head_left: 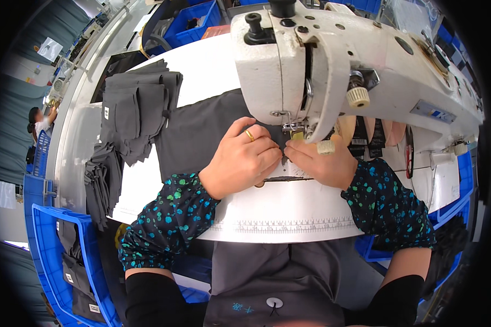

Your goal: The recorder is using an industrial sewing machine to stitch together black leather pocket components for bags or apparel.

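Observation:
A white sewing machine stands over the table, its needle area just beyond my fingertips. Dark grey fabric lies flat on the white table to the left of the needle. My left hand rests on that fabric's right end, fingers curled together and a ring on one of them. My right hand is close to the presser foot, its fingertips pinched on the cloth edge and partly behind a cream knob. The fingertips of both hands nearly meet. Patterned sleeve covers reach up both forearms.
Stacked grey fabric pieces lie at the table's left, with more bunched pieces hanging over its edge. A blue crate with grey pieces stands at lower left. Black labels sit right of the needle. Another person works far left.

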Demonstrator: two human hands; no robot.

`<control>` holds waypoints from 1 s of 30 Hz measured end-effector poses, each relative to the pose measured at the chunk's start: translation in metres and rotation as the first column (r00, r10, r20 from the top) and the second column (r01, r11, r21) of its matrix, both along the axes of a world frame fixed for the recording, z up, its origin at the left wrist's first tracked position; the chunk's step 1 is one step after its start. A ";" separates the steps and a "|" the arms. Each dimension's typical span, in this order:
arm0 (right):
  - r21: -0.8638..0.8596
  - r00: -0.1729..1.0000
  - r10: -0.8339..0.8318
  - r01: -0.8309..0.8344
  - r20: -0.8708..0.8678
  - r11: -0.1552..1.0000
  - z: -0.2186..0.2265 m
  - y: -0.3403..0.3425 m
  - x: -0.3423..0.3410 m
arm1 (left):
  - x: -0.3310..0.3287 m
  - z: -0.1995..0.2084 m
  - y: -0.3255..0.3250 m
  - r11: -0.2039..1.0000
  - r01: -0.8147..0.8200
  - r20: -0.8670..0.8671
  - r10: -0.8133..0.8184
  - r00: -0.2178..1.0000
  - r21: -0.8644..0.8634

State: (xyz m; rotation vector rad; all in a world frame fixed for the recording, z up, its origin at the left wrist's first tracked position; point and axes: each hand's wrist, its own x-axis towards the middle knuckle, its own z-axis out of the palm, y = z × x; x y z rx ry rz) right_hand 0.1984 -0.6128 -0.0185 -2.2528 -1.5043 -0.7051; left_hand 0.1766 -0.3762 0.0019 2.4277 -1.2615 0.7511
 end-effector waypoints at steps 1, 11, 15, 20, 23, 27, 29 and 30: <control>0.004 0.999 0.022 -0.022 -0.045 1.000 0.002 0.001 0.000 | 0.000 0.000 0.001 1.000 -0.001 -0.009 0.001 1.000 0.005; 0.035 0.944 -0.088 0.105 -0.318 0.994 0.005 -0.007 -0.013 | -0.010 0.013 0.009 0.985 0.046 -0.183 -0.015 0.983 0.167; 0.011 0.927 -0.097 0.108 -0.362 0.994 0.000 -0.011 -0.011 | -0.012 0.013 0.009 0.978 0.039 -0.204 0.004 0.979 0.206; 0.041 0.924 -0.046 0.066 -0.379 0.997 0.003 -0.011 -0.012 | -0.013 0.014 0.009 0.978 0.036 -0.197 0.005 0.980 0.203; 0.006 0.917 -0.051 0.058 -0.396 0.998 0.005 -0.012 -0.013 | -0.012 0.012 0.009 0.981 0.040 -0.193 -0.002 0.981 0.190; 0.016 0.929 -0.019 0.027 -0.370 1.000 0.007 -0.011 -0.012 | -0.013 0.013 0.007 0.984 0.032 -0.163 -0.003 0.987 0.173; 0.019 0.937 -0.013 0.020 -0.350 1.000 0.008 -0.012 -0.012 | -0.014 0.015 0.006 0.984 0.028 -0.156 0.000 0.988 0.177; 0.000 0.934 -0.022 0.024 -0.356 1.000 0.007 -0.013 -0.012 | -0.014 0.015 0.006 0.985 0.027 -0.159 0.000 0.987 0.170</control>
